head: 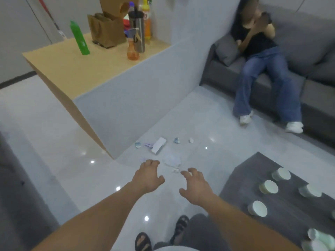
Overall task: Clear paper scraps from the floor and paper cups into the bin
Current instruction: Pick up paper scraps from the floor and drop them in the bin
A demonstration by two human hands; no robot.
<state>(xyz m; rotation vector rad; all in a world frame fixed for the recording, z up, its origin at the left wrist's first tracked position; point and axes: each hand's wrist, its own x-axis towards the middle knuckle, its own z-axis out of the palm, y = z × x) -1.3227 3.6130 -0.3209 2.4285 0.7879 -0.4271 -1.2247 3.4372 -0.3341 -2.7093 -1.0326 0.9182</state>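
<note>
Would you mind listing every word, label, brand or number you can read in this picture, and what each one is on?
No text can be read in this view.
Green bottle: pale label patch, too blurred.
Yellow-capped bottle: label too blurred.
White box: no legible print.
Paper scraps: blue markings, too small and blurred.

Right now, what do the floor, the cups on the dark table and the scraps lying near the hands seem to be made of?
Floor: likely polished tile, glossy; lights mirror in it as bright dots.
Cups: probably paper, matte and pale, with thin rims; the blur leaves it open.
Scraps: paper, thin, white and crumpled into creases.
</note>
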